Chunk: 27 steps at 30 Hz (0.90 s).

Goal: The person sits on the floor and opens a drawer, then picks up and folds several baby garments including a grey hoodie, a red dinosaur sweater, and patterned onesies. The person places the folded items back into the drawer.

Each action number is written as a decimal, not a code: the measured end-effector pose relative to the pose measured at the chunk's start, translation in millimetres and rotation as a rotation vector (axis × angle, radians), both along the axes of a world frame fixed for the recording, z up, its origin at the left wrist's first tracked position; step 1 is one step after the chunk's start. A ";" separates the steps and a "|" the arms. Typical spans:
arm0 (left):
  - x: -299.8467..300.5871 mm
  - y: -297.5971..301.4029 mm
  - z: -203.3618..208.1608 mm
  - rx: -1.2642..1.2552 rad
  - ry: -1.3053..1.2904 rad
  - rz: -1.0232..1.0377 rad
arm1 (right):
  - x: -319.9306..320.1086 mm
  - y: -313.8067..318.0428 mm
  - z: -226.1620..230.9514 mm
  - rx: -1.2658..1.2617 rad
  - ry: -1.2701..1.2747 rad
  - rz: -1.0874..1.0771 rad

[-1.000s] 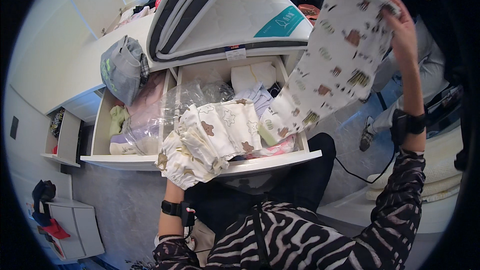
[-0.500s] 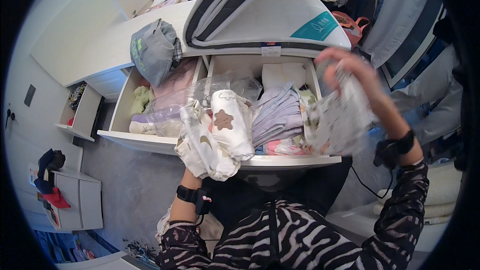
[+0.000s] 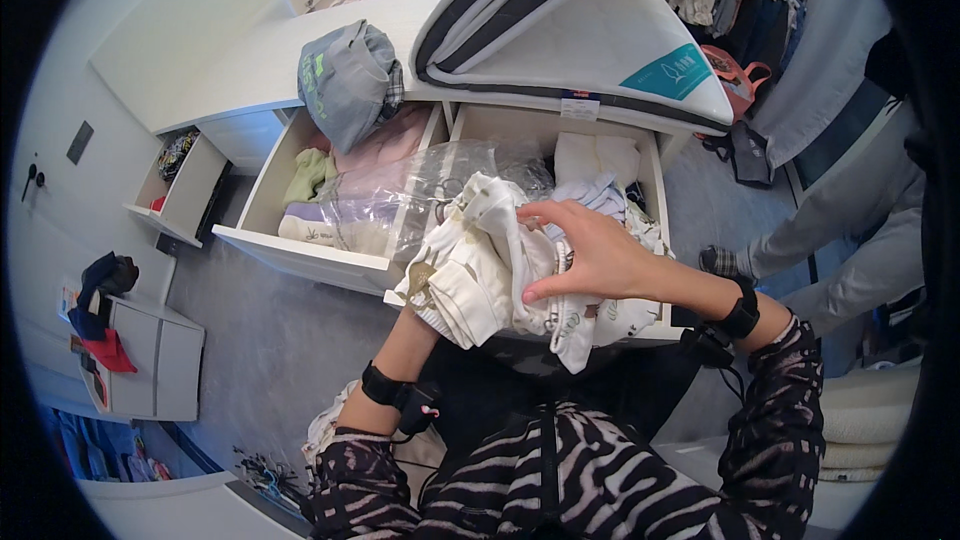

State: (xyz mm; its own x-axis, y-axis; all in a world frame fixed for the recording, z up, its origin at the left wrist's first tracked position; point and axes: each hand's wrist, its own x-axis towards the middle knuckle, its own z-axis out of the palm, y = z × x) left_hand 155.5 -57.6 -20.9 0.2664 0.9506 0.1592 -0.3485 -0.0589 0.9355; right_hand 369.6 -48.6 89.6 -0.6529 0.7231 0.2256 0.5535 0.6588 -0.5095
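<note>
A bundle of white printed clothes (image 3: 475, 285) lies over my left hand (image 3: 415, 332), above the front of an open drawer (image 3: 655, 180). Cloth covers the left fingers, which support the bundle from below. From the right, my right hand (image 3: 590, 252) reaches across, its thumb and fingers curved wide around the cloth at the bundle's right side. Beneath its palm, a white garment with a small print (image 3: 580, 325) hangs against the bundle. Behind the hands, the drawer holds folded white cloth (image 3: 597, 158) and pale blue clothing (image 3: 592, 192).
Clear plastic (image 3: 375, 205) spans the drawer divider. The left drawer (image 3: 300, 258) holds pink, green and lilac clothing, with a grey bag-like bundle (image 3: 350, 85) over its back. A folded mattress (image 3: 590, 45) rests on the cabinet top. A person's grey-trousered legs (image 3: 870, 200) are at the right.
My right hand has come from the right edge of the drawer to the bundle, bringing the printed garment with it. The bundle's brown figure no longer shows. The whole view has shifted slightly.
</note>
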 end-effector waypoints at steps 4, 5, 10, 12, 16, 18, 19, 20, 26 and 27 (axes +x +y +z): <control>-1.2 -11.0 14.3 0.016 -0.304 -0.151 | 4.9 3.7 -11.0 -0.374 0.067 -0.028; -6.3 -14.9 13.4 -0.068 -0.439 -0.193 | 3.3 3.8 -11.3 -0.455 0.063 -0.045; -57.7 -33.1 6.0 -0.174 -0.528 -0.009 | -12.3 4.6 5.1 -0.523 0.292 -0.007; -95.4 -56.1 16.4 -0.155 -0.466 0.196 | -5.8 11.6 18.8 -0.626 0.313 -0.018; -182.9 -124.5 67.6 -0.004 -0.215 0.714 | 4.0 30.3 24.4 -0.599 0.336 -0.138; -219.6 -165.2 95.7 0.070 -0.042 0.966 | 9.3 35.4 19.7 -0.720 0.459 -0.125; -234.0 -186.4 109.0 0.089 0.057 1.072 | 9.5 38.0 16.3 -0.741 0.486 -0.170; -244.8 -205.8 120.0 0.094 0.161 1.166 | 8.6 40.8 13.4 -0.749 0.534 -0.161; -263.0 -286.7 97.0 -0.348 0.905 1.237 | -2.8 56.2 -0.5 -0.965 0.647 -0.222; -260.2 -293.9 76.2 -0.489 1.057 1.140 | -2.6 58.1 -2.8 -0.976 0.675 -0.120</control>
